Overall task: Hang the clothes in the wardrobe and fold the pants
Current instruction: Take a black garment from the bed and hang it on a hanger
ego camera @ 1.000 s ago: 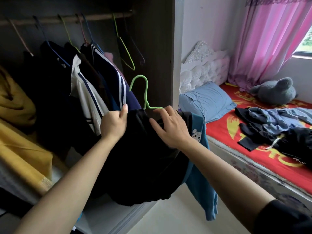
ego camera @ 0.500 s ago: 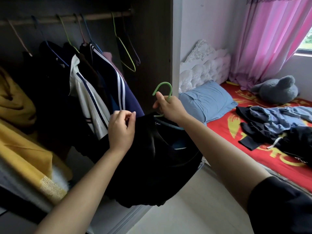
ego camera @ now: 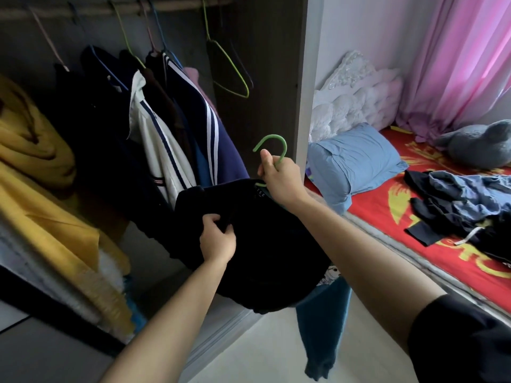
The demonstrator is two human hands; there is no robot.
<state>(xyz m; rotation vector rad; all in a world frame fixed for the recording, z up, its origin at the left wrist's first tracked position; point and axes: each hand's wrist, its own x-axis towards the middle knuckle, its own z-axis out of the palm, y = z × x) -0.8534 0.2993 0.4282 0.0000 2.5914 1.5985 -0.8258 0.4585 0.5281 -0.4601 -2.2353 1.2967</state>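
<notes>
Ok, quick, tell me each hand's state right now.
Left hand: closed, pinching the black garment.
Right hand: closed around the green hanger, just below its hook.

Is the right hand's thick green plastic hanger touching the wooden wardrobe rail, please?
Apart: head view shows the green hanger in the right hand, well below the rail.

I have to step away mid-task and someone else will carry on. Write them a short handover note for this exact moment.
Hands: the right hand grips the green hanger just below its hook. The left hand pinches the black top, which seems to sit on that hanger. A blue garment hangs below it.
Done: several clothes hang on the rail.
Left: hook this hanger on the rail, then hang or fold the pile on the bed.
</notes>
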